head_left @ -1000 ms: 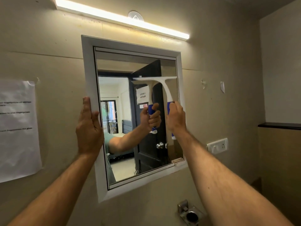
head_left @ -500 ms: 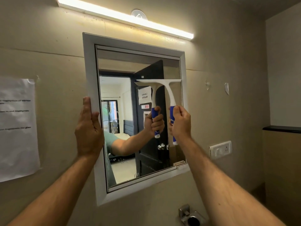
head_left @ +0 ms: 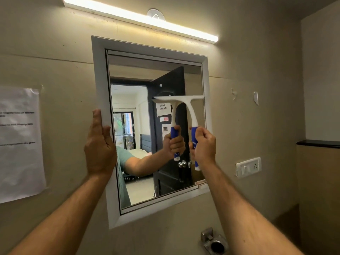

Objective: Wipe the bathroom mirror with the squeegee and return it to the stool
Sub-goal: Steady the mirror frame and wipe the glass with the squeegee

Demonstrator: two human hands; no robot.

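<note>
The right hand [head_left: 203, 146] is gripping the blue handle of the squeegee [head_left: 191, 115], fingers curled round it, and is holding the white blade flat against the glass of the bathroom mirror [head_left: 139, 162], on its right side about halfway up. The left hand [head_left: 100, 144] is lying with straight fingers against the mirror's white frame [head_left: 99, 74] at the left edge, steadying it; it is grasping nothing.

The step in hand seems to be a downward pull along the right-hand strip of glass. To do it well, the blade should be staying level and pressed evenly from end to end, so neither tip is lifting and leaving a streak. The right tip is sitting just beside the inner edge of the frame, so the stroke wants to run parallel to that edge rather than riding onto it. Steady wrist pressure down to the lower rail looks best, with the next pass overlapping this one toward the left. The bracing hand should be keeping off the glass.

The stool is not in view, so the return is not yet done.
</note>
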